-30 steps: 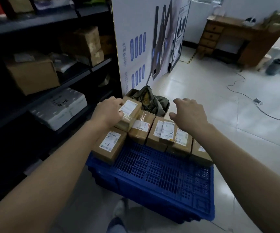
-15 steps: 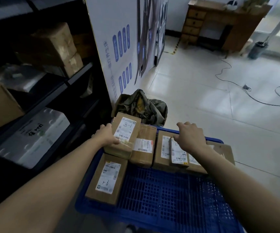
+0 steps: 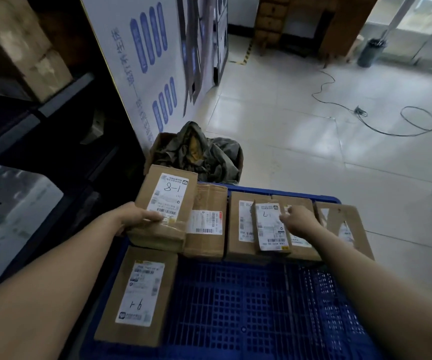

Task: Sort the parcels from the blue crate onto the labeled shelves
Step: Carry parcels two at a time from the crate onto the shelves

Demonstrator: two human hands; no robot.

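The blue crate (image 3: 235, 307) lies below me with several brown cardboard parcels along its far side. My left hand (image 3: 134, 216) grips the near left corner of a parcel marked "8-1" (image 3: 165, 206), which is tilted up above the others. My right hand (image 3: 300, 220) pinches the right edge of a small parcel with a white label (image 3: 269, 224), resting on top of the row. Another parcel marked "9-1" (image 3: 139, 294) lies flat at the crate's left. The dark shelves (image 3: 41, 107) stand to the left.
A white foam box (image 3: 9, 216) sits on a low shelf at left. An open carton with dark cloth (image 3: 199, 154) stands just beyond the crate. A white printed board (image 3: 152, 61) leans by the shelves. A cable (image 3: 365, 118) runs over the tiled floor; a wooden desk (image 3: 313, 22) stands far back.
My view has dropped closer to the crate. My left hand shifted to the near corner of the "8-1" parcel. My right hand came down onto the small labelled parcel.
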